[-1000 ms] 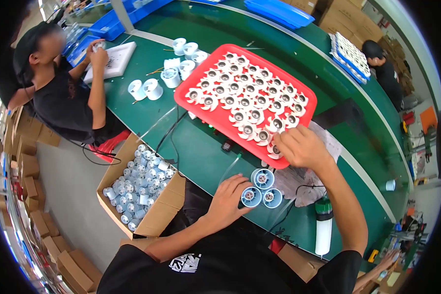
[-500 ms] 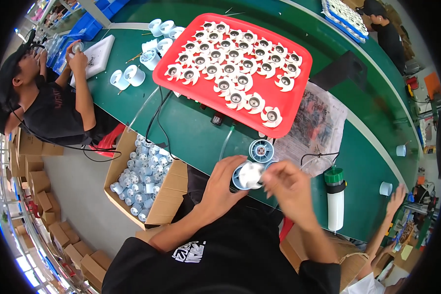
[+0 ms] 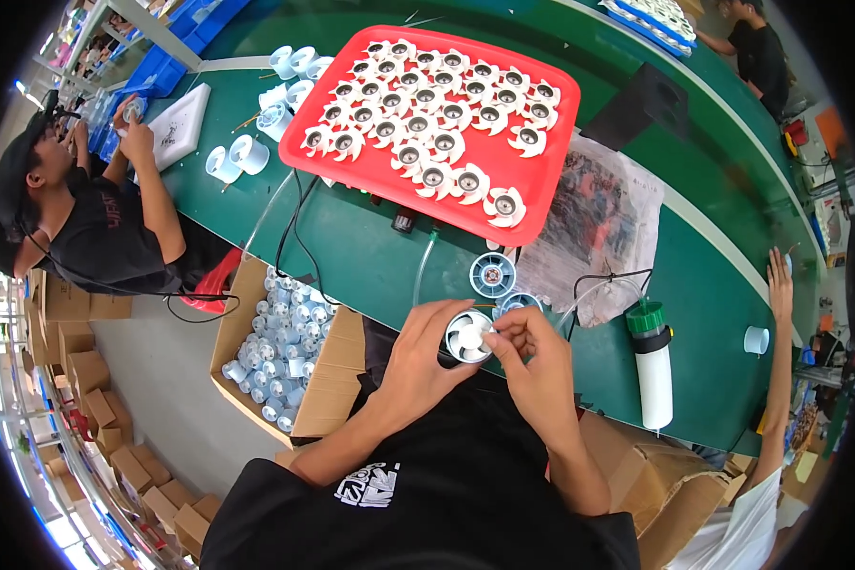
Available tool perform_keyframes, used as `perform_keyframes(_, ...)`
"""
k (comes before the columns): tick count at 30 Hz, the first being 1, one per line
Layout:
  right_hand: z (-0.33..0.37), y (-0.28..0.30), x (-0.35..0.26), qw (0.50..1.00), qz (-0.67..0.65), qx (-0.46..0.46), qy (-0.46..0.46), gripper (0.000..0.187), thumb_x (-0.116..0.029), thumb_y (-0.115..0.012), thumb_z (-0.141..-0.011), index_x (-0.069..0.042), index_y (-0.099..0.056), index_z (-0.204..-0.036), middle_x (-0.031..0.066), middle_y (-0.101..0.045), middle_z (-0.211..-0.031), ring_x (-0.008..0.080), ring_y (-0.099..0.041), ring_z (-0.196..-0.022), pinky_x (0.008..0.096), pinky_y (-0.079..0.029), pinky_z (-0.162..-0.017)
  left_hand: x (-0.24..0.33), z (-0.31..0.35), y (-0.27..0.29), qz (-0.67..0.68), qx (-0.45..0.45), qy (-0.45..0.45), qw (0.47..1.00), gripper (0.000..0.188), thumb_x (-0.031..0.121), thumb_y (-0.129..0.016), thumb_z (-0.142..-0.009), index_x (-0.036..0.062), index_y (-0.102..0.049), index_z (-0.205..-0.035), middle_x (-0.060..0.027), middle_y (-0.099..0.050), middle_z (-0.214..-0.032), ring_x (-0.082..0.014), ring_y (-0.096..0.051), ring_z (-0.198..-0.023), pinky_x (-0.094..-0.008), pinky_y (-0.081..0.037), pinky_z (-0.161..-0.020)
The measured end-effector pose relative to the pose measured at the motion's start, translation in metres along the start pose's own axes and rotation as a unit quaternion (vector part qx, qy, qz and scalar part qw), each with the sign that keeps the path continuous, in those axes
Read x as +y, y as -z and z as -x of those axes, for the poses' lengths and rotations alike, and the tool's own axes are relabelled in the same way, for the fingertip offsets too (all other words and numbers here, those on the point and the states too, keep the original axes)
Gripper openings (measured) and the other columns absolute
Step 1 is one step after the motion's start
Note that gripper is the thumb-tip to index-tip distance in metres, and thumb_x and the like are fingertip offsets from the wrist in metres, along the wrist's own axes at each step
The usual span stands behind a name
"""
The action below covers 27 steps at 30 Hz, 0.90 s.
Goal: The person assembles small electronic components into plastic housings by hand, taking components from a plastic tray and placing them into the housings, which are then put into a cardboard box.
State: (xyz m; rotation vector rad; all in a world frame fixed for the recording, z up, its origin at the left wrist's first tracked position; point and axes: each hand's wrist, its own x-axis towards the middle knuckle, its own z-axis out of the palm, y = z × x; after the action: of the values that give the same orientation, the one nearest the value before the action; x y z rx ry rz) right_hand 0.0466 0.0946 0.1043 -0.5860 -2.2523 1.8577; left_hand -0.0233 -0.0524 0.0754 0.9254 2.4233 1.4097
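Note:
My left hand [image 3: 423, 356] is wrapped round a light blue cylindrical fan housing [image 3: 449, 353], its open end facing up. Inside that housing sits a white bladed impeller [image 3: 469, 334]. My right hand [image 3: 534, 366] is closed, with thumb and fingertips at the impeller's right edge by the housing rim; the exact contact is partly hidden. Just beyond my hands, on the green bench, stands another blue housing [image 3: 493, 275] with its round inside visible. A further blue housing [image 3: 520, 303] is partly covered by my right fingers.
A red tray [image 3: 299, 142] holds rows of white impellers. On the right stands a white cylinder with a green cap [image 3: 647, 319], beside a stained paper sheet [image 3: 627, 190]. A cardboard box [image 3: 328, 389] of blue housings is at lower left. Co-workers sit left and right.
The impeller, raised and tilted over the housing before, now sits down inside it. My right hand has moved in closer to the rim. The view has shifted slightly.

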Motion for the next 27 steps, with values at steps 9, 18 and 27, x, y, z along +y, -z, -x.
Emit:
perform_keyframes(9,0.003,0.013,0.01,0.993,-0.055,-0.054,-0.084,0.009,-0.004,-0.062,-0.092,0.003,-0.059,-0.095,0.0115,-0.064,-0.076,0.0142,-0.06,-0.063,0.0288,-0.047,-0.059,0.006,0.006,-0.003,0.007,-0.041,0.022,0.999,0.062,0.005,-0.079,-0.068,0.0039,-0.056,-0.125,-0.0136,-0.058,-0.121,-0.0332,-0.054,-0.115,-0.0408,-0.045,-0.097)
perform_keyframes(18,0.009,0.02,-0.021,0.91,0.303,-0.018,0.283,0.025,-0.01,-0.063,-0.091,0.001,-0.057,-0.069,0.0126,-0.051,-0.061,0.0296,-0.052,-0.053,0.0369,-0.037,-0.047,0.023,0.016,0.013,-0.045,-0.016,-0.037,0.998,0.06,0.006,-0.078,-0.067,0.0041,-0.056,-0.123,-0.0126,-0.059,-0.119,-0.0323,-0.055,-0.113,-0.0401,-0.046,-0.096)
perform_keyframes(27,0.04,0.049,0.065,0.938,0.156,0.254,0.175,0.053,-0.014,-0.041,-0.103,0.003,-0.047,-0.053,0.0104,-0.044,-0.049,0.0229,-0.042,-0.045,0.0377,-0.03,-0.047,0.007,0.04,0.01,-0.001,0.082,0.007,0.997,0.045,0.023,-0.081,-0.078,0.003,-0.058,-0.111,-0.0159,-0.06,-0.113,-0.0326,-0.06,-0.106,-0.0387,-0.048,-0.092)
